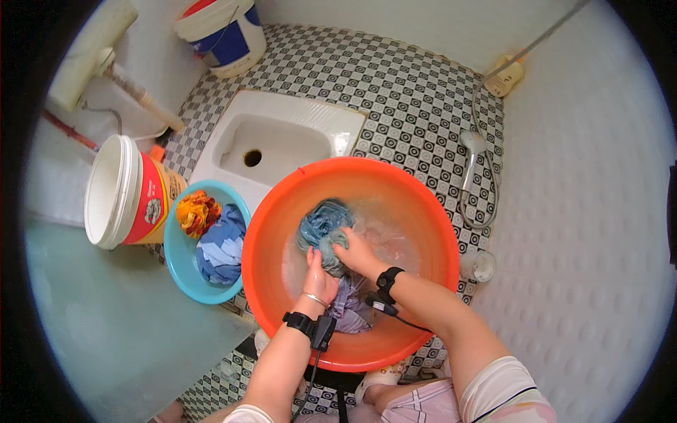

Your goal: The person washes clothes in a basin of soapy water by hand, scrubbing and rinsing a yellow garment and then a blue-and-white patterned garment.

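A large orange basin (428, 233) holds sudsy water and wet laundry. In it lies a blue-grey cloth (326, 222), bunched up. My right hand (358, 254) grips the cloth's paler folds from the right, fingers curled over them. My left hand (321, 280) holds the lower left edge of the same cloth, its fingertips partly hidden in the folds. Just below the hands, a purple-grey striped cloth (349, 314) lies half in the water.
A light-blue basin (182, 273) with blue and orange clothes stands at the left. Beyond are a squat toilet (211, 166), a red-and-white bucket (151, 197) and a white-and-blue bucket (236, 46). A shower head (471, 144) with its hose and a small jar (484, 266) are right.
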`<state>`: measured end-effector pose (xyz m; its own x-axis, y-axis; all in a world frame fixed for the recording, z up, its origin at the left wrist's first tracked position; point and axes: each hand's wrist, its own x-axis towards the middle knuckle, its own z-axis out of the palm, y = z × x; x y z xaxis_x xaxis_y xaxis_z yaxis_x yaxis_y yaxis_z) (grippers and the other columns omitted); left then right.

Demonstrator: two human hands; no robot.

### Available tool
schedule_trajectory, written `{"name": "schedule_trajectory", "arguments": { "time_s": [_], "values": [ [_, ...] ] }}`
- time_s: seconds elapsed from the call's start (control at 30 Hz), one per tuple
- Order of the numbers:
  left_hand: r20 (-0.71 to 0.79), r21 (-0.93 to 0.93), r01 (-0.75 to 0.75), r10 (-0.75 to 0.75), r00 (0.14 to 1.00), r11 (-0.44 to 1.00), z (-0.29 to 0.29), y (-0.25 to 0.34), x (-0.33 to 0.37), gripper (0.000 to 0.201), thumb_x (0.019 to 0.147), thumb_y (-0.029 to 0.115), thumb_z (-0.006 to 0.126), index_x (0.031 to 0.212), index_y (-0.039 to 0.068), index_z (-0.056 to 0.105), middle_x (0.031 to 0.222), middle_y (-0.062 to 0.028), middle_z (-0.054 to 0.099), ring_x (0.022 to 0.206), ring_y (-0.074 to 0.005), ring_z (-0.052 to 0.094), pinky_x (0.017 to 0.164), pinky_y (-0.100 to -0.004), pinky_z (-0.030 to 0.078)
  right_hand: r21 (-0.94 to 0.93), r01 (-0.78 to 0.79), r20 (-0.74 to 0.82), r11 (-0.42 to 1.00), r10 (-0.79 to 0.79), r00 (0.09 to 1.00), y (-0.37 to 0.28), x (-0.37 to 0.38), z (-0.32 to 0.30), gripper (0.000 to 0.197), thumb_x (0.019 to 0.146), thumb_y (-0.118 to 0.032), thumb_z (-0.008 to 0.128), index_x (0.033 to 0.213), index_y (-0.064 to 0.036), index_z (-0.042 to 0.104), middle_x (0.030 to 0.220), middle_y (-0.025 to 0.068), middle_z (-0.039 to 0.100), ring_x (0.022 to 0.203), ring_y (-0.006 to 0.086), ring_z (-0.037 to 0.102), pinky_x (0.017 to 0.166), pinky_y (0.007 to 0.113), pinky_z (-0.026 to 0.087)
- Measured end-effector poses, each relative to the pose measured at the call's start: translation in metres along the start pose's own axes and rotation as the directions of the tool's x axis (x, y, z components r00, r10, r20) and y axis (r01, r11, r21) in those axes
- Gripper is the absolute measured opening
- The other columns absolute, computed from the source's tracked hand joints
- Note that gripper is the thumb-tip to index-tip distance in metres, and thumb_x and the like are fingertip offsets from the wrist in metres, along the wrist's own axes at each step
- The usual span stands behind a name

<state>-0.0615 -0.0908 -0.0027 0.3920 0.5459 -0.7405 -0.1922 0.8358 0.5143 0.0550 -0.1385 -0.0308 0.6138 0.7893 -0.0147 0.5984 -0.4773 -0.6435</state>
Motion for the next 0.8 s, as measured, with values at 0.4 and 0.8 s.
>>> {"name": "schedule_trajectory", "arguments": {
  "time_s": [0.4, 0.8],
  "values": [
    [0.323, -0.148, 0.145, -0.091, 0.942, 0.978, 0.004, 0.014, 0.001, 0.037, 0.098, 0.036, 0.045, 0.122, 0.009, 0.051, 0.126, -0.0092, 0.055, 0.116, -0.0242, 0.052, 0.098, -0.0426, 0.042, 0.010, 0.099, 0.280, 0.995, -0.098, 0.955, -0.042, 0.021, -0.066, 0.026, 0.077, -0.025, 0.066, 0.092, -0.0061, 0.055, 0.093, 0.0198, 0.062, 0.088, 0.0388, 0.060, 0.077, 0.048, 0.049],
    [0.130, 0.985, -0.150, -0.209, 0.969, -0.082, -0.025, -0.049, -0.027, 0.062, 0.086, 0.039, 0.057, 0.136, 0.007, 0.041, 0.127, -0.0239, 0.051, 0.118, -0.0409, 0.049, 0.100, -0.0443, 0.038, -0.202, 0.061, 0.265, 0.977, -0.005, 0.964, 0.029, 0.027, -0.056, 0.049, 0.080, -0.030, 0.061, 0.126, -0.0170, 0.052, 0.133, 0.0245, 0.045, 0.111, 0.0462, 0.051, 0.090, 0.053, 0.046]
  ]
}}
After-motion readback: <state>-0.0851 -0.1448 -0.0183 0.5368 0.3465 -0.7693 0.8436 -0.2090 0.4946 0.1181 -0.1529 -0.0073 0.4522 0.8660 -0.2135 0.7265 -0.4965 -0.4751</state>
